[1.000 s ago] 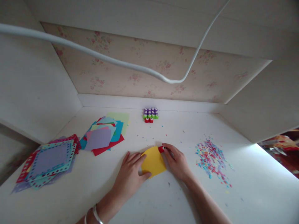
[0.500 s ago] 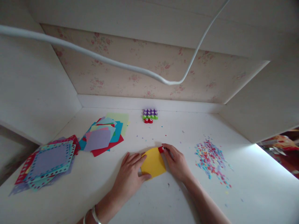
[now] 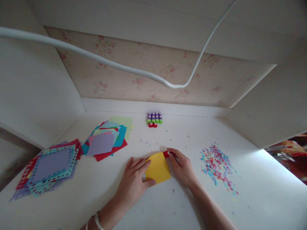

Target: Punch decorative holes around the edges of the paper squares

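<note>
A yellow paper square (image 3: pixel 157 167) lies on the white desk (image 3: pixel 153 204) between my hands. My left hand (image 3: pixel 134 180) rests on its left edge, fingers laid flat on top and the thumb pinching it from below. My right hand (image 3: pixel 182 166) is closed around a small red paper punch (image 3: pixel 166 154) set on the sheet's top right corner. Most of the punch is hidden under my fingers.
A fan of plain coloured sheets (image 3: pixel 105 140) lies left of centre, and a stack of sheets with punched borders (image 3: pixel 49 164) sits at the far left. A cluster of small purple, green and red punches (image 3: pixel 154 118) stands at the back. Confetti (image 3: pixel 218 166) is heaped to the right. A white cable (image 3: pixel 134 68) hangs overhead.
</note>
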The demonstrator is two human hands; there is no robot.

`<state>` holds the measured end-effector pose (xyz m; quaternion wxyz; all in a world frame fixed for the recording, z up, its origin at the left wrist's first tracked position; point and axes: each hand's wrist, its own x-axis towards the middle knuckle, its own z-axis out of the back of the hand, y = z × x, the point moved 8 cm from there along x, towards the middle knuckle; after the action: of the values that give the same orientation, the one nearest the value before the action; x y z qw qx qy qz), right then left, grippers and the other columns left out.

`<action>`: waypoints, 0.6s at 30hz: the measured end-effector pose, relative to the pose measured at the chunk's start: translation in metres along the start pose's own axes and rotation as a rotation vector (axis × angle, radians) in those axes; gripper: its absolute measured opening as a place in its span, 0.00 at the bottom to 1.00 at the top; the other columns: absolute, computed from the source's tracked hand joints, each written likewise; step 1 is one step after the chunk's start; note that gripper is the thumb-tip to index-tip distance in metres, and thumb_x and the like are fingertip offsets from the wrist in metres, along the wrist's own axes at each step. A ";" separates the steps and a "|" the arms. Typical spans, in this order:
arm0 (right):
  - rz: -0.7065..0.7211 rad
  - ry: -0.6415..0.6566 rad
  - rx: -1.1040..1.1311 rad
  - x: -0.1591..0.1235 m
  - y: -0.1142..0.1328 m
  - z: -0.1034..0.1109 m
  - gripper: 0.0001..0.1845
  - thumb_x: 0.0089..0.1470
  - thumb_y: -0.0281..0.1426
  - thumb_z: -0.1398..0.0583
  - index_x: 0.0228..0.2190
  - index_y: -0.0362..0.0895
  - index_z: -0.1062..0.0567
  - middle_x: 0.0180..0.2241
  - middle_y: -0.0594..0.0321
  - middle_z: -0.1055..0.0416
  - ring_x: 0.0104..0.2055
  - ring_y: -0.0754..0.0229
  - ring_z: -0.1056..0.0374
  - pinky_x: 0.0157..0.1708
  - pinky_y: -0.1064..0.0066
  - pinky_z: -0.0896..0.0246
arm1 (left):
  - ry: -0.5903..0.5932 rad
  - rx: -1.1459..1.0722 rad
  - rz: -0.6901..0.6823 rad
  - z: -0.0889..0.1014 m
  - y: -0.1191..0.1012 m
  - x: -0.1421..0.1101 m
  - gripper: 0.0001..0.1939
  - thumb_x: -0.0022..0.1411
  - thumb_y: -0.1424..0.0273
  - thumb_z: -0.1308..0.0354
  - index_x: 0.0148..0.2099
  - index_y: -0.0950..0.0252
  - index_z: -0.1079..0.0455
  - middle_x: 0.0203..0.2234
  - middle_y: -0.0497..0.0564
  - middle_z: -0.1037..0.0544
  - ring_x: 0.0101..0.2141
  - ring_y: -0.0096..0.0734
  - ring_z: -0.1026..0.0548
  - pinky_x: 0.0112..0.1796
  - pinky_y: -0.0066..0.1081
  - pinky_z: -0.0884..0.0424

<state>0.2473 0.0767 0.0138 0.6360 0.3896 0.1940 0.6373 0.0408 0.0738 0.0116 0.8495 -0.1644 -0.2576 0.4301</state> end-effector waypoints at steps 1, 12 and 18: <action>0.006 0.004 0.002 0.000 0.000 0.000 0.16 0.65 0.38 0.49 0.46 0.47 0.26 0.47 0.56 0.24 0.49 0.52 0.28 0.50 0.58 0.33 | 0.007 0.001 0.002 0.000 0.000 0.000 0.32 0.52 0.64 0.28 0.58 0.60 0.31 0.53 0.56 0.24 0.53 0.48 0.27 0.60 0.56 0.41; 0.036 0.009 -0.032 0.001 0.003 -0.003 0.16 0.65 0.38 0.49 0.47 0.48 0.25 0.47 0.57 0.24 0.49 0.53 0.27 0.50 0.59 0.32 | 0.020 -0.018 0.011 0.000 0.000 0.001 0.31 0.53 0.64 0.28 0.58 0.60 0.31 0.52 0.56 0.23 0.53 0.47 0.27 0.59 0.56 0.42; -0.027 -0.238 0.085 -0.021 0.031 0.046 0.17 0.64 0.40 0.47 0.49 0.50 0.25 0.50 0.54 0.25 0.51 0.47 0.29 0.50 0.50 0.31 | 0.002 -0.019 0.010 0.001 0.001 0.002 0.30 0.52 0.63 0.29 0.57 0.59 0.30 0.52 0.55 0.23 0.53 0.48 0.27 0.59 0.56 0.42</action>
<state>0.2583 0.0414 0.0605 0.6461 0.4865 0.1492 0.5689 0.0404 0.0760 0.0121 0.8459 -0.1741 -0.2600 0.4318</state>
